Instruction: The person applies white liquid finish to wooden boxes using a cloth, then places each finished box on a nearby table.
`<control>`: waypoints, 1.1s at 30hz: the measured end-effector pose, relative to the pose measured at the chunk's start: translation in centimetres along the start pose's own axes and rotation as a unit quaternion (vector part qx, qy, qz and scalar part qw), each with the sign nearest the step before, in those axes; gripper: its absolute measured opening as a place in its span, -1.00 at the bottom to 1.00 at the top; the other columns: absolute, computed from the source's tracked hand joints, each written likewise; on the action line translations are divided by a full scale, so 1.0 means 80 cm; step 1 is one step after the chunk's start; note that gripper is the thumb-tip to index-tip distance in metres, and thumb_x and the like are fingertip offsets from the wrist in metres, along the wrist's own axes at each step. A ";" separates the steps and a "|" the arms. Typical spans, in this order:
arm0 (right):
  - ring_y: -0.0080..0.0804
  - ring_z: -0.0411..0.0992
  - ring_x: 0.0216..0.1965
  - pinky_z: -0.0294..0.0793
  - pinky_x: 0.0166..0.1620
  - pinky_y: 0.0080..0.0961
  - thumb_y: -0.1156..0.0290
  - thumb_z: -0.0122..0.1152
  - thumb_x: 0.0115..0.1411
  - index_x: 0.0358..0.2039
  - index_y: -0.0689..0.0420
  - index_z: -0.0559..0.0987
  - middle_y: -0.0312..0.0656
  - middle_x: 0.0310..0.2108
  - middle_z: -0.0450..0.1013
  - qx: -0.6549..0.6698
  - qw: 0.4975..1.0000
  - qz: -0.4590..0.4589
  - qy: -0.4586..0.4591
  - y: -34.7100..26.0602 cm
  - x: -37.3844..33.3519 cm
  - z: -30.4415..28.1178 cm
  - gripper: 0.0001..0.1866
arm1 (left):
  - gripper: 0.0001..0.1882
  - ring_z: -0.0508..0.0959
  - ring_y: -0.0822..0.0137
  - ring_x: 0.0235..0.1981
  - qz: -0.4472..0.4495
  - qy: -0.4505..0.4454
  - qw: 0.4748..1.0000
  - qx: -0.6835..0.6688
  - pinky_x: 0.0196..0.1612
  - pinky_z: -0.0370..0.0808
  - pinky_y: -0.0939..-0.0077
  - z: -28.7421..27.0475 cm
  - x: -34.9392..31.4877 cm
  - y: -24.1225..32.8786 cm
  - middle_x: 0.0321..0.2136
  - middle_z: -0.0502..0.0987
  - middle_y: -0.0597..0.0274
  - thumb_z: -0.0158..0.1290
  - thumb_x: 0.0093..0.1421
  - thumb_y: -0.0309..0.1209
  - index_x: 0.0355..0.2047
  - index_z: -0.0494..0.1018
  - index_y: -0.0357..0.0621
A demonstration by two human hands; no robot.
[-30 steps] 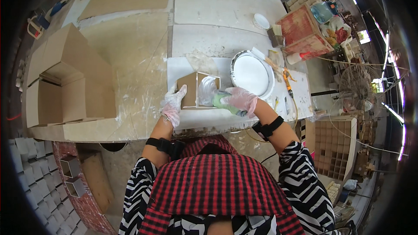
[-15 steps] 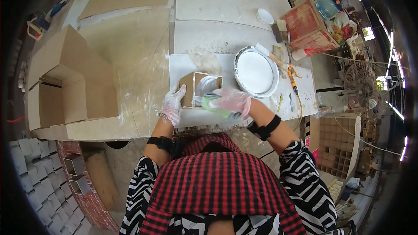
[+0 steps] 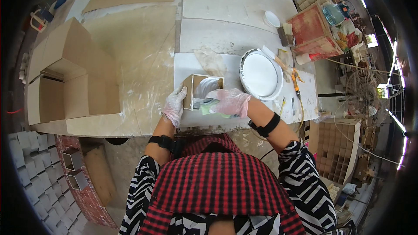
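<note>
A small brown box [image 3: 188, 83] with white rim edges stands on the table in front of me, its open side facing up. White paint is streaked over its inner wall [image 3: 208, 85]. My left hand [image 3: 175, 103], in a thin paint-smeared glove, grips the box along its left side. My right hand [image 3: 230, 102], gloved and pinkish-white, is closed around a green and grey cloth or sponge [image 3: 214, 108] at the near right of the opening. Its fingertips reach in over the rim, so part of the inside is hidden. Right of the box sits a round tub of white paint [image 3: 261, 75].
A brush [image 3: 278, 62] lies across the tub's rim, beside an orange-handled tool [image 3: 296, 82] with a cord. Behind the box is a stained cloth [image 3: 210, 61]. A large cardboard carton [image 3: 74, 76] stands at left; a white bowl [image 3: 272, 19] and a reddish crate [image 3: 311, 28] at far right.
My right hand with the cloth has shifted slightly left, over the box's near edge. The left hand keeps its hold on the box. The whole view has moved a little.
</note>
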State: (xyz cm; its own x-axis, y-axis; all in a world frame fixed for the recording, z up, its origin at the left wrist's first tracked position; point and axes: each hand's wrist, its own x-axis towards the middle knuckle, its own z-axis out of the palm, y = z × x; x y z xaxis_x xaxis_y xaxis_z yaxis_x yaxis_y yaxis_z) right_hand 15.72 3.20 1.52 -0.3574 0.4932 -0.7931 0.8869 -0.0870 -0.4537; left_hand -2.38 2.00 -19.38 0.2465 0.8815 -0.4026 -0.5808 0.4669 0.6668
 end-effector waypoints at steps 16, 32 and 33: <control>-0.18 0.45 -0.18 0.44 -0.14 -0.41 0.36 0.24 -0.16 -0.11 0.12 0.51 -0.06 -0.19 0.47 0.009 0.987 -0.125 0.103 -0.010 0.028 0.014 -0.51 | -0.48 0.41 0.39 -0.05 0.020 -0.029 0.999 -0.012 0.03 0.34 0.54 -0.002 0.002 0.002 -0.03 0.39 0.16 -0.07 0.26 -0.37 0.15 0.13 -0.39; -0.17 0.46 -0.19 0.45 -0.16 -0.37 0.29 0.20 -0.04 -0.16 0.05 0.54 -0.05 -0.12 0.43 -0.091 0.909 -0.090 0.397 0.003 0.074 0.014 -0.63 | -0.43 0.32 0.39 0.06 0.039 -0.006 0.999 0.017 0.12 0.20 0.61 -0.005 0.002 -0.005 0.08 0.30 0.02 -0.01 0.22 -0.35 0.16 0.13 -0.39; -0.17 0.46 -0.18 0.45 -0.15 -0.37 0.26 0.20 -0.03 -0.17 0.05 0.54 -0.04 -0.13 0.44 -0.112 0.883 -0.058 0.452 0.001 0.079 0.019 -0.64 | -0.43 0.32 0.40 0.06 0.038 0.002 0.999 0.018 0.11 0.20 0.62 -0.006 0.002 -0.005 0.08 0.30 0.02 -0.01 0.22 -0.36 0.16 0.13 -0.39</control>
State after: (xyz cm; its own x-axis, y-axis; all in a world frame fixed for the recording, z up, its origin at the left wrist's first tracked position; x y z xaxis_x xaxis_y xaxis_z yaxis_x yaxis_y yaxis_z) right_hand 13.08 4.95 -4.14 -0.1589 0.9859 -0.0522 0.9317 0.1322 -0.3382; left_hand -2.44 1.91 -20.03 0.2000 0.9141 -0.3527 -0.5698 0.4013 0.7171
